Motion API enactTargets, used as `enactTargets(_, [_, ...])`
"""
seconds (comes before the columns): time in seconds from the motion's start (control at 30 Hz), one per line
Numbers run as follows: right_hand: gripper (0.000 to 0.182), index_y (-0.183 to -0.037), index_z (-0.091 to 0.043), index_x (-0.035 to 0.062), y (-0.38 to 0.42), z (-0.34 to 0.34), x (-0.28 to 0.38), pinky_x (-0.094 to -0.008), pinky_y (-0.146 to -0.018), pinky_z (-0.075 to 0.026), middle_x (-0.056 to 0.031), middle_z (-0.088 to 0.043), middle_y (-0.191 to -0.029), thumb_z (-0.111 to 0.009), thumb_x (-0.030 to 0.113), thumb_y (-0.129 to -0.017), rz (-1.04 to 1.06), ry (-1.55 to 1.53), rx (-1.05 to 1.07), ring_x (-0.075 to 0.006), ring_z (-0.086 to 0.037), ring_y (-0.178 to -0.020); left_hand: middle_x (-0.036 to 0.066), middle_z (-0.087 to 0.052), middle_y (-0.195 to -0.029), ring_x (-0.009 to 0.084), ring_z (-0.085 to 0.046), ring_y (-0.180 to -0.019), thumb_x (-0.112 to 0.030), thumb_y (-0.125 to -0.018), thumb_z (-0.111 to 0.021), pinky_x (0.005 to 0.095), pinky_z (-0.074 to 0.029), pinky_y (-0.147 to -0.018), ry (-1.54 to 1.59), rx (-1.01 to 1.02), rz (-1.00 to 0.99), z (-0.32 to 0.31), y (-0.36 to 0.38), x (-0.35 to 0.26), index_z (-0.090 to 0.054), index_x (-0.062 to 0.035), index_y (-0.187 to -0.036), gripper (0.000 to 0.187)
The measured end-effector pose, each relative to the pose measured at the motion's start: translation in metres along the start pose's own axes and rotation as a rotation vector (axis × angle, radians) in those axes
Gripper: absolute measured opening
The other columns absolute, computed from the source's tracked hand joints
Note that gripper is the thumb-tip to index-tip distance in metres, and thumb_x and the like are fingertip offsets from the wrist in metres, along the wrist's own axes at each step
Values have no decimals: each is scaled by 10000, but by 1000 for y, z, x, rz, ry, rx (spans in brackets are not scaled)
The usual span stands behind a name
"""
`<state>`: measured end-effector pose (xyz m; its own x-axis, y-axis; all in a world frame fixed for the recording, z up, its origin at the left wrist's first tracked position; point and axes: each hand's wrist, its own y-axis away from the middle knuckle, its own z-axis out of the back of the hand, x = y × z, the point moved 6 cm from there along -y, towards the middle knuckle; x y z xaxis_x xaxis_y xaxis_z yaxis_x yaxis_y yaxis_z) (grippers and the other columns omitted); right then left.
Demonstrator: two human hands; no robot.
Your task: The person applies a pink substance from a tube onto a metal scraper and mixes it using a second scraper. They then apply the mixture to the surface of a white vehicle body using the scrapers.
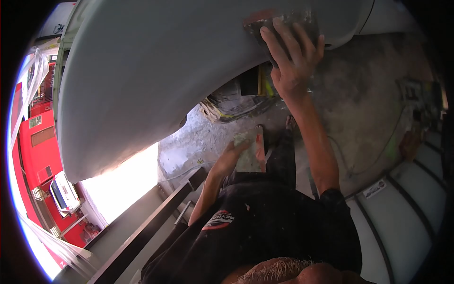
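Observation:
My right hand (294,57) is spread over a dark block (309,26) and presses it against the lower edge of a large smooth grey curved panel (137,71). A reddish part of the block shows beside the fingertips. Lower down, in front of my body, is my left hand (231,156), its fingers loosely apart. They overlap a flat, smeared rectangular plate (250,163) with a dark edge. Whether they touch the plate is hard to make out.
A bundle of wrapped material (231,104) lies under the panel on the dusty floor (350,94). A dark beam (146,227) runs along my left side. Ribbed pale panels (411,194) stand at the right. Plastic sheeting (35,80) hangs at the far left, near a white vehicle (65,194).

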<state>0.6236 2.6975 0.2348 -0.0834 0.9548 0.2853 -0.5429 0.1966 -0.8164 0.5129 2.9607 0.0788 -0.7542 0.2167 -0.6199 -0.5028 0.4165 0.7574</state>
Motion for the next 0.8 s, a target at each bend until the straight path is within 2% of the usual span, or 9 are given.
enactTargets(0.1, [590,-1275,-682,298,9,16,3,-583,-1193,-85,81,-630,-1290,-645,53,-740,-40,4,96,-212,-530,-1224,94,-661,-1118,177,-626,-977,-260,-1007,-552,325,-492,-879,5,2,24,-4,3,-6,-577,40,-1266,397])
enactTargets(0.4, [568,-1262,-694,300,8,19,16,-584,-1205,-62,78,-624,-1299,-624,66,-749,-49,-36,60,-210,-532,-1234,105,-662,-1116,182,-622,-989,-280,-1001,-563,327,-486,-890,-64,-16,23,-4,2,-6,-579,35,-1277,419])
enactTargets(0.5, [652,-1294,-679,269,3,14,22,-564,-1216,-38,49,-612,-1330,-618,63,-679,8,-42,-6,-216,-509,-1253,113,-653,-1163,191,-617,-1027,-274,-998,-573,330,-484,-911,-63,-30,40,0,3,-3,-562,39,-1306,439])
enactTargets(0.6, [704,-1293,-678,291,-7,13,30,-567,-1217,-48,57,-612,-1327,-651,47,-633,0,-32,8,-213,-506,-1251,123,-637,-1241,207,-614,-1090,-250,-997,-586,333,-482,-952,-33,15,33,4,0,3,-535,46,-1349,463])
enactTargets(0.7, [757,-1306,-668,304,-15,7,38,-574,-1211,-74,69,-594,-1350,-664,23,-603,-3,-25,-1,-219,-496,-1260,119,-639,-1236,203,-616,-1083,-250,-996,-586,333,-482,-950,-16,23,27,5,-2,6,-541,38,-1346,456])
enactTargets(0.8, [740,-1321,-657,302,-5,-9,36,-582,-1205,-75,76,-574,-1372,-644,39,-629,2,7,16,-229,-483,-1274,118,-644,-1229,200,-622,-1073,-253,-993,-590,332,-485,-946,-18,22,24,7,-2,7,-547,38,-1341,455])
